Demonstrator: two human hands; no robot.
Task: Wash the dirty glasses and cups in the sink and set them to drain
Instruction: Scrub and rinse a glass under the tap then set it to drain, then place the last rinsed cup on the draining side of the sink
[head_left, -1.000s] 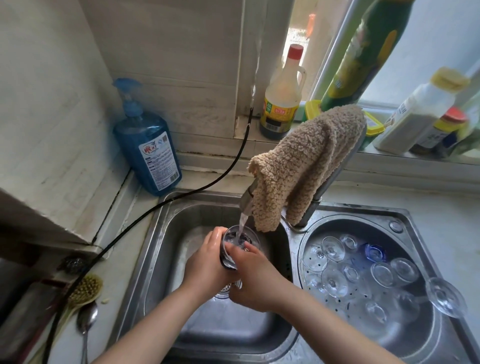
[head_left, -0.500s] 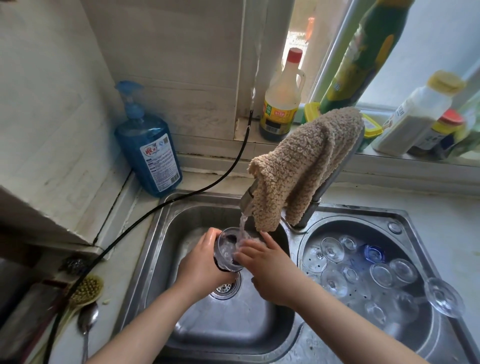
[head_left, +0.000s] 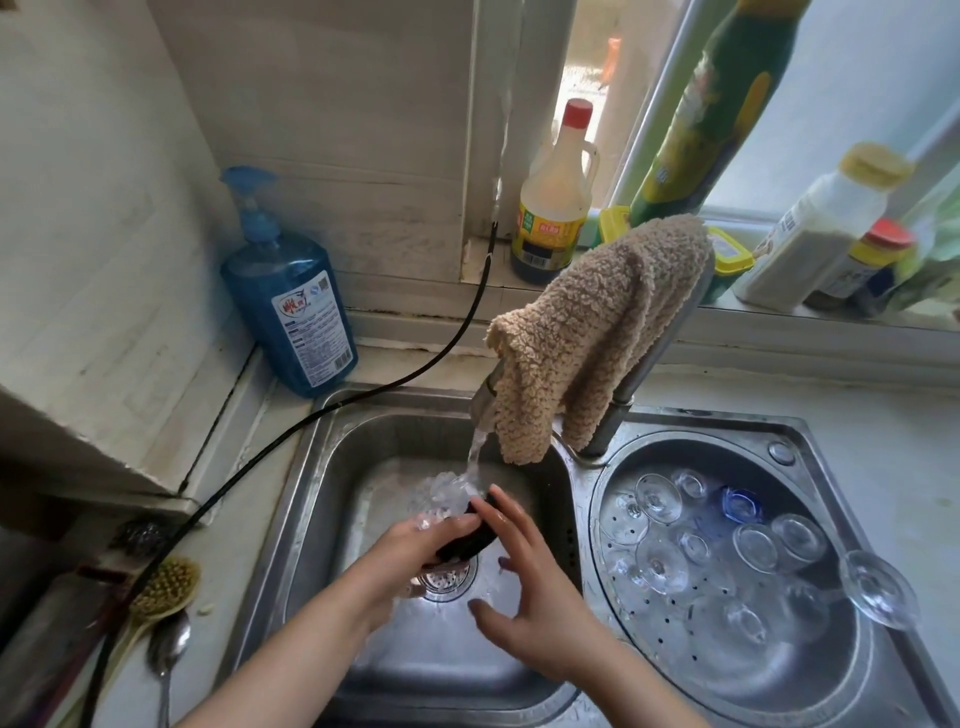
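Note:
My left hand (head_left: 415, 545) grips a dark cup (head_left: 467, 535) over the left sink basin (head_left: 332, 467), tipped so its mouth points up and left. Water from the tap (head_left: 485, 400) falls onto the cup and splashes at its rim. My right hand (head_left: 524, 577) is spread open beside the cup, fingertips touching its right side. Several clear glasses (head_left: 660, 561) and one blue glass (head_left: 740, 504) lie in the perforated round right basin (head_left: 769, 452). A stemmed glass (head_left: 878, 587) rests on that basin's right rim.
A beige cloth (head_left: 587, 332) hangs over the tap's neck. A blue soap pump bottle (head_left: 291, 296) stands at the back left. A black hose (head_left: 291, 431) crosses the counter. A brush (head_left: 161, 587) and spoon (head_left: 166, 649) lie left of the sink. Bottles (head_left: 553, 208) line the windowsill.
My left hand has tipped the cup over from upright under the stream. My right hand has come off its rim and opened, moving down and right.

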